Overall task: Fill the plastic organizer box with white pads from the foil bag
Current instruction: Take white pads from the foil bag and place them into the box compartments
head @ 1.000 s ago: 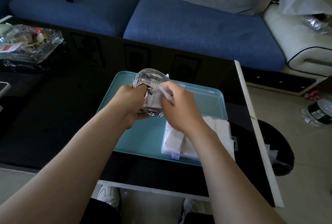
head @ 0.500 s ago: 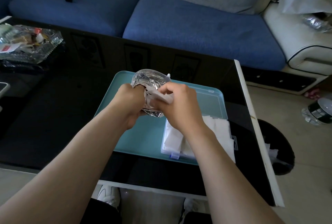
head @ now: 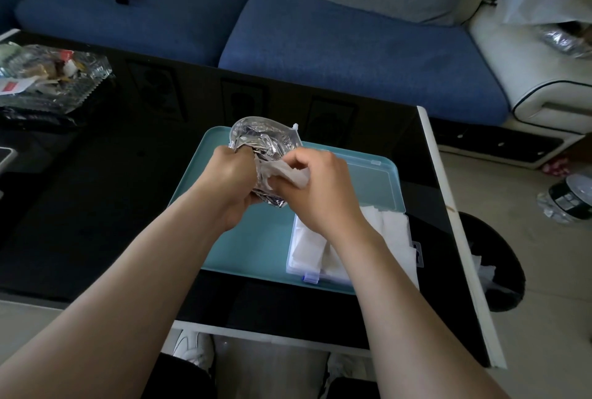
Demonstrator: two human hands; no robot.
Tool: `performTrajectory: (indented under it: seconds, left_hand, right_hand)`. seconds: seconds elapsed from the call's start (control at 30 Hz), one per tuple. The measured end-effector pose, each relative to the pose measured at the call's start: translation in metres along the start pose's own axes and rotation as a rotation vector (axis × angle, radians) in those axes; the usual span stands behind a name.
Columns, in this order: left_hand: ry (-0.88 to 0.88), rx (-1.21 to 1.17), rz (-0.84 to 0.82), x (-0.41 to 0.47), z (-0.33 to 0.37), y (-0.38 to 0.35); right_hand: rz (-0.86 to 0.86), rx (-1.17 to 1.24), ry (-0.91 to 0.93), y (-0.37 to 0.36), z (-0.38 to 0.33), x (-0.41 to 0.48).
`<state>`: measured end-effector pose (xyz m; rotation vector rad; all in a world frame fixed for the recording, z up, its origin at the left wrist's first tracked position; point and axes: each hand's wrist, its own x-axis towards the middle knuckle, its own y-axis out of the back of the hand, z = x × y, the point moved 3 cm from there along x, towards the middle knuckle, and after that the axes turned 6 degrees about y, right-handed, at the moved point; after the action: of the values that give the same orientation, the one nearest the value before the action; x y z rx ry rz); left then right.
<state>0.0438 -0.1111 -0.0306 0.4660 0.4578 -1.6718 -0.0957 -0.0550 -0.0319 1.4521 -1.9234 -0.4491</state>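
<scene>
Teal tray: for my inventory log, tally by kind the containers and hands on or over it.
foil bag: 1
plastic organizer box: 1
hands: 2, left hand gripping the bag, right hand pinching a white pad
Total: 4

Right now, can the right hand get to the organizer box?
Probably yes. The right hand, pinching a white pad at the foil bag, is right by the open organizer box, and nothing lies between them. The left hand grips the bag.

Crumpled silver foil bag [head: 266, 139] aloft beside open clear organizer box [head: 291, 262] holding white pads [head: 394, 229]
</scene>
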Motion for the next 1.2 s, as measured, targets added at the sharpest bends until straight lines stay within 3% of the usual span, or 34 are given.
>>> performTrajectory:
  seconds: [0.2, 0.33, 0.47, 0.7, 0.9, 1.2]
  left_hand:
    - [0.003, 0.080, 0.012, -0.003, 0.002, 0.001]
    - [0.010, 0.202, 0.073, -0.004, 0.002, 0.008]
    - [0.013, 0.277, 0.121, -0.003, 0.001, 0.015]
    - [-0.032, 0.262, 0.092, 0.002, -0.003, 0.015]
    - [-0.061, 0.294, 0.082, 0.019, -0.011, 0.015]
    - [-0.001, 0.335, 0.055, 0.010, -0.005, 0.009]
  right_hand:
    - [0.084, 0.108, -0.071, 0.004, 0.005, 0.002]
    - [0.217, 0.285, -0.260, 0.011, 0.013, 0.003]
    - [0.214, 0.412, -0.348, 0.013, 0.016, 0.002]
    - [-0.014, 0.355, -0.331, 0.009, 0.003, 0.000]
    - [-0.129, -0.029, -0.144, -0.003, -0.006, -0.002]
    - [-0.131, 0.072, -0.315, -0.003, -0.004, -0.005]
